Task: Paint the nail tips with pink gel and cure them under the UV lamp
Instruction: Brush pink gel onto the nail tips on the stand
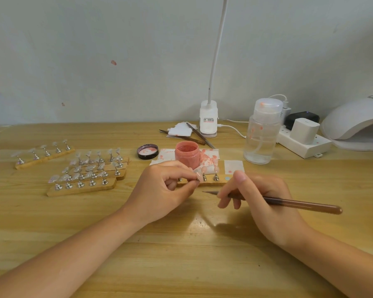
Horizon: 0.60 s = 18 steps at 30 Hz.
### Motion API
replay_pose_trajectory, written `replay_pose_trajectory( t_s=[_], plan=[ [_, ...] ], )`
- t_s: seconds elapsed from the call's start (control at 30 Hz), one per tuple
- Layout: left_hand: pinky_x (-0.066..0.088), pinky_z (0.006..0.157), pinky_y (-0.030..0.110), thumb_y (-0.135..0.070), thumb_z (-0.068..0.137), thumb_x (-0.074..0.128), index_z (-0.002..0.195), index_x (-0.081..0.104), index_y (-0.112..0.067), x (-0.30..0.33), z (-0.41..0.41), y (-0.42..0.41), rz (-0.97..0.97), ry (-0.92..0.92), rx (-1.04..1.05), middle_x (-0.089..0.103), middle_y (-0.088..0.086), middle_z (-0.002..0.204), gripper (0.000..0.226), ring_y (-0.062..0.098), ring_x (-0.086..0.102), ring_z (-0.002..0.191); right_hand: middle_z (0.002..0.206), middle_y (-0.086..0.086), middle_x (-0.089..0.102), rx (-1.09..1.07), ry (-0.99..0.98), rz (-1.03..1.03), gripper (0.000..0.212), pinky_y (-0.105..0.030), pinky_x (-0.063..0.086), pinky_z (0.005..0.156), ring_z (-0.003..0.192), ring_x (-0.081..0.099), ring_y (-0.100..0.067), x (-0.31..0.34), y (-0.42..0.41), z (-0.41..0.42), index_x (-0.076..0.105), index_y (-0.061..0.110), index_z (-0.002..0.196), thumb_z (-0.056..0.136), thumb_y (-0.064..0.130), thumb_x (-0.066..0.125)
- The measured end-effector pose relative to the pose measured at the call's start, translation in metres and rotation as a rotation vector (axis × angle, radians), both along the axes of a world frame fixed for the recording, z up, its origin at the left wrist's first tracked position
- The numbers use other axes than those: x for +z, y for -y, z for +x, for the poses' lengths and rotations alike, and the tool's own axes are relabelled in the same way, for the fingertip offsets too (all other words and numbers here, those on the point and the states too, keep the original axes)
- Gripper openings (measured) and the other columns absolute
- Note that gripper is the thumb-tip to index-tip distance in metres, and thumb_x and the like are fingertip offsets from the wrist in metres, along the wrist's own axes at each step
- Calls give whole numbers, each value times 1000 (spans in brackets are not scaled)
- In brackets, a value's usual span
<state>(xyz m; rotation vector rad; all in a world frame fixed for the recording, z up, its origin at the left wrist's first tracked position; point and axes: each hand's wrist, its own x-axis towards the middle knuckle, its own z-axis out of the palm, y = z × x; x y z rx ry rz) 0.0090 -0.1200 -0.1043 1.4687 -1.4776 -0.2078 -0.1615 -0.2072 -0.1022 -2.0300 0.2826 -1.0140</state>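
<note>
Closest to us is the bare wooden table [181, 265], with two arms reaching out over it. The right hand [261, 196] has its fingers curled round a brown brush [289, 203]. The thin brush tip points left, toward the other hand, and is not touching anything. The left hand [166, 188] pinches one small nail tip [198, 175] between its thumb and fingers. That nail tip looks pale pink, and it sits on a little silver stand, but the fingers hide most of it.

Just behind the pinch is a wooden strip [211, 183] with two more silver stands [210, 177]. A bit further back from the pinch is the open jar of pink gel [187, 155], sitting on a stained paper [209, 157]. Its black lid [148, 151] lies to the left of the jar.

Far off to the left of the pinch are rows of clear nail tips [84, 171] on more wooden strips. They still look unpainted.

Far back and to the right of the brush hand are a clear bottle [262, 134] and the white UV lamp [353, 121].

I think this is the painting step, one nail at a time. Next, the brush likely needs a dip in the jar, or a gentle stroke on the held nail. The left hand must keep it very steady.
</note>
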Motion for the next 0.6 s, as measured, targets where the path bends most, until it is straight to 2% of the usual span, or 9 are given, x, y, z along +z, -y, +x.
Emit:
replay_pose_trajectory(
  t_s=[0.07, 0.23, 0.37, 0.43, 0.5, 0.57, 0.6],
  plan=[
    [26, 44, 13, 0, 76, 70, 82, 73, -19, 0, 0, 0, -5, -5, 1, 66, -10, 79, 20, 5, 28, 41, 65, 0, 67, 13, 43, 25, 43, -19, 44, 54, 55, 54, -6, 0, 0, -1, 67, 21, 67, 88, 42, 36],
    [25, 44, 12, -4, 75, 71, 82, 73, -22, 0, 1, 1, -31, 13, -5, 69, -7, 81, 19, 4, 29, 41, 70, 15, 64, -14, -9, -51, 42, -11, 41, 57, 61, 55, -4, 0, 3, 1, 67, 19, 76, 90, 40, 34],
    [25, 44, 9, -12, 74, 71, 82, 72, -22, 0, 1, 1, -64, 2, -14, 69, -8, 81, 13, 3, 28, 40, 66, 1, 68, 38, 32, 13, 44, -19, 44, 54, 54, 53, -6, 0, 1, -1, 69, 17, 69, 89, 41, 37],
    [25, 45, 8, -20, 72, 67, 80, 71, -26, 0, 1, 3, -88, -16, -33, 69, -7, 81, 10, 3, 28, 41, 68, 2, 67, -3, 94, -38, 40, -18, 45, 54, 54, 55, -7, 1, 1, -1, 67, 15, 73, 90, 36, 38],
    [25, 46, 9, -23, 72, 66, 80, 70, -29, -1, 1, 3, -105, -15, -53, 70, -7, 80, 11, 3, 27, 42, 74, 6, 69, -78, 126, -62, 29, -17, 47, 57, 60, 61, -6, 3, 1, 0, 66, 18, 80, 88, 37, 45],
    [26, 46, 11, -23, 72, 67, 80, 71, -29, -1, 2, 3, -114, -8, -66, 71, -6, 80, 11, 3, 27, 43, 79, 7, 72, -133, 133, -30, 16, -20, 51, 63, 69, 66, -6, 4, 1, 2, 63, 24, 86, 83, 39, 60],
    [26, 46, 12, -23, 72, 68, 80, 72, -29, -2, 3, 3, -116, -7, -70, 71, -7, 79, 11, 4, 27, 44, 81, 9, 72, -157, 119, -29, 17, -21, 52, 66, 73, 67, -4, 3, 1, 3, 62, 25, 89, 81, 39, 66]
  ],
)
